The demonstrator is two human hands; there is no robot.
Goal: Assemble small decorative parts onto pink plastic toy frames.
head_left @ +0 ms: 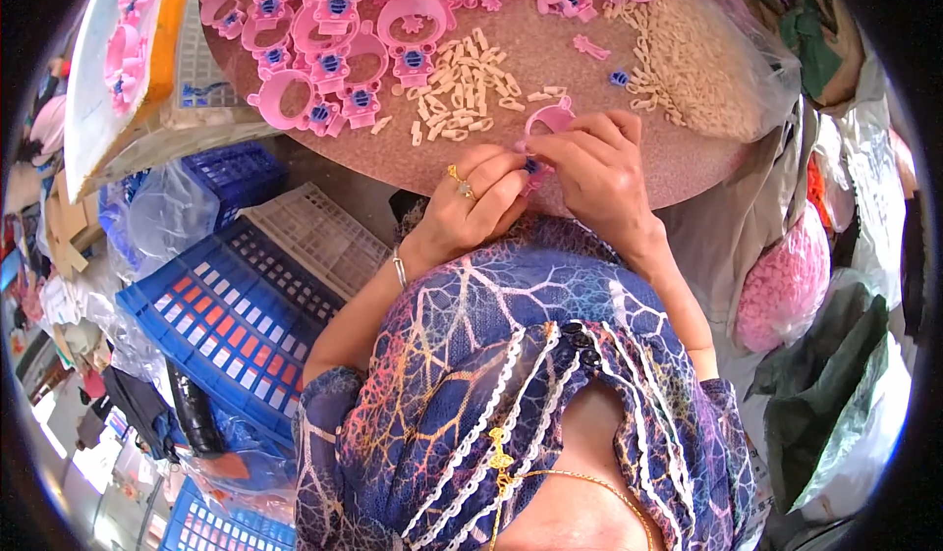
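Note:
Close to the table's near edge, both my hands work on one pink plastic piece [550, 116] with a ring-shaped end and a small blue insert. My left hand [476, 195] is closed, its fingertips pinching the lower part near the insert. With thumb and fingers bent together, my right hand [597, 173] grips the same piece beside the ring. My fingers cover much of it. Just beyond my left hand lies a loose pile of small cream plastic clips [462, 84]. A small blue part [618, 78] and a small pink part [590, 47] lie beyond my right hand.
Many pink ring pieces [334, 63] with blue inserts cover the far left of the round table [383, 163]. A clear bag of cream clips [702, 65] spills at the right. Blue crates [231, 330] stand at left; a bag of pink parts [786, 281] sits right.

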